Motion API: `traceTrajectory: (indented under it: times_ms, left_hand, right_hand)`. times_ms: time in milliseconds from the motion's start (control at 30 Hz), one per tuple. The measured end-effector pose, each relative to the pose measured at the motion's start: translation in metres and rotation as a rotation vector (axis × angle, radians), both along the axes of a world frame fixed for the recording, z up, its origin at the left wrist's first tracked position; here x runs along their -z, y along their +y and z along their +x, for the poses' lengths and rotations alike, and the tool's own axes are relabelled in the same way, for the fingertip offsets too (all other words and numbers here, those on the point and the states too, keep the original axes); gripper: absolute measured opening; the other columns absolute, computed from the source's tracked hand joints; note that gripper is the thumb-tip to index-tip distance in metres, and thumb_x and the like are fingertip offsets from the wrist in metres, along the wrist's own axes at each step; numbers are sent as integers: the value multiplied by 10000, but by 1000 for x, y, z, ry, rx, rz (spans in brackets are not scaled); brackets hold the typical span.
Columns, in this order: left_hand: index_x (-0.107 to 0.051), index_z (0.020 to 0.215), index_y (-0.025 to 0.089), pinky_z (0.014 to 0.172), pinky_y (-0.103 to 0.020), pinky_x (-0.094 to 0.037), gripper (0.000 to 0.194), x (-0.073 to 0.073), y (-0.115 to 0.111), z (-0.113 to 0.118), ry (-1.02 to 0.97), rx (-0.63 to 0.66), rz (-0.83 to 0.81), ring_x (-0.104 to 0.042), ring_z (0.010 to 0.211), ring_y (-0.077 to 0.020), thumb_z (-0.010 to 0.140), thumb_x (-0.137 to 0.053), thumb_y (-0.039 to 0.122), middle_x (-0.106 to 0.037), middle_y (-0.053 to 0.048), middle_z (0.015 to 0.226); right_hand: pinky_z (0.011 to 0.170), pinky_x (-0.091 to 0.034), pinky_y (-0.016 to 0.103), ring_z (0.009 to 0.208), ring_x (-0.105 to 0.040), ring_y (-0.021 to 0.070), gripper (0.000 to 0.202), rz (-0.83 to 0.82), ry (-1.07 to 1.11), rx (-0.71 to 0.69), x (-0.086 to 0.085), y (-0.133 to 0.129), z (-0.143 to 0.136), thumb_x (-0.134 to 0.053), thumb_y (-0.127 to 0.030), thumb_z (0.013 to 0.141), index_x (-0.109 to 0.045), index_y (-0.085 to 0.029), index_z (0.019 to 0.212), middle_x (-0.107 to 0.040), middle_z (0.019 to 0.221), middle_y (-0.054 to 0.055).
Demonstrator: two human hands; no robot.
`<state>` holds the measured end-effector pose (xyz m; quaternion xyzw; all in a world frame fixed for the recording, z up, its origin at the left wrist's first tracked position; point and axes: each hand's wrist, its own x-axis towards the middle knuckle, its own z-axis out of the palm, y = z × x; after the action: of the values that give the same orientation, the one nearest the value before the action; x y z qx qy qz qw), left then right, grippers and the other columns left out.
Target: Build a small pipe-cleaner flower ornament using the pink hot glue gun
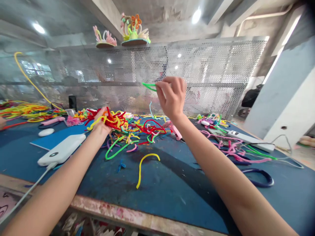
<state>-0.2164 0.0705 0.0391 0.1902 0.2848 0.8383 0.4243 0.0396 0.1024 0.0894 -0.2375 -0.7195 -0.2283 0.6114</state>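
My right hand (172, 96) is raised above the table, its fingers pinching a bent green pipe cleaner (149, 86) that points left. Further left, my left hand (99, 122) is at a tangled bunch of red and yellow pipe cleaners (115, 119) and appears to grip it; strands cover most of the fingers. Below that bunch lies a looped green pipe cleaner (114, 157). A curved yellow pipe cleaner (140, 168) rests by itself on the blue table, near a small blue twisted piece (120, 166).
A white power bank (61, 150) with a cable lies at left. Behind stand a pink glue gun (176, 131) and a perforated metal screen (209, 72). At right are pink pipe cleaners (231, 149), a white power strip (251, 141) and a dark ring (261, 178). Another person's hand (2, 123) shows far left.
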Motion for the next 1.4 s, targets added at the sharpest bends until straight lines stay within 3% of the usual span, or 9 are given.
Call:
traceTrajectory:
  times_ms: [133,367,500,600,667,833,967,1133,1400]
  left_hand:
    - [-554,723,173,571,-184,-531,266,-1,2,6,-14,-39,78,-621,504,-86,943,-435,263,-606,46,543]
    - [-566,754,158,410,-168,-461,202,4,-1,20,-41,111,-73,-527,364,-79,920,-488,243,-548,57,471]
    - [-564,762,176,330,-141,-366,220,8,-7,20,44,211,20,-418,298,-47,907,-507,330,-502,66,450]
    - [-540,744,175,309,-111,-304,238,9,-9,20,158,272,42,-341,275,-18,888,-537,365,-405,94,409]
    - [-525,727,170,303,-100,-285,256,10,-8,22,349,322,-44,-307,263,-8,871,-560,379,-331,112,395]
    - [-501,620,165,270,-131,-253,275,28,2,32,721,472,-324,-310,250,-20,755,-695,305,-352,97,393]
    - [-471,508,154,269,-152,-279,335,42,7,42,828,529,-401,-335,264,-31,630,-782,184,-419,58,389]
    - [-453,481,151,268,-144,-251,393,43,3,52,894,567,-387,-304,277,-18,601,-811,261,-405,61,383]
    - [-497,568,155,296,-154,-291,373,49,2,64,888,627,-337,-290,314,-17,603,-801,368,-410,72,440]
  right_hand:
    - [924,-369,492,1142,-476,263,335,31,18,36,-9,6,11,-299,-275,967,-558,-227,1174,-520,1059,92]
    - [879,-435,370,1071,-555,255,423,-600,-524,202,27,42,-2,-418,-40,818,-520,-71,1227,-604,1131,197]
    - [850,-447,304,1002,-605,224,347,-681,-709,99,39,36,-13,-569,-255,822,-597,-157,1153,-658,1095,122]
    - [855,-454,341,1080,-575,283,758,-779,-786,57,54,28,-24,-707,-483,685,-460,-149,1319,-568,1248,177]
    - [825,-460,359,1069,-579,309,856,-870,-803,69,66,26,-32,-784,-433,598,-442,-150,1329,-558,1249,200]
    - [704,-435,298,820,-637,238,104,-939,-707,26,73,33,-39,-669,-190,721,-665,-118,796,-684,835,130]
    - [653,-412,244,677,-597,146,278,-942,-523,-160,56,38,-33,-511,-246,855,-591,-123,618,-646,664,73]
    - [607,-470,191,627,-608,87,275,-1031,-326,-442,46,33,-35,-368,-242,934,-573,-135,786,-671,750,50]
    - [669,-541,250,579,-607,85,197,-1490,265,-1222,44,18,-47,-417,-150,926,-547,-151,779,-606,634,-14]
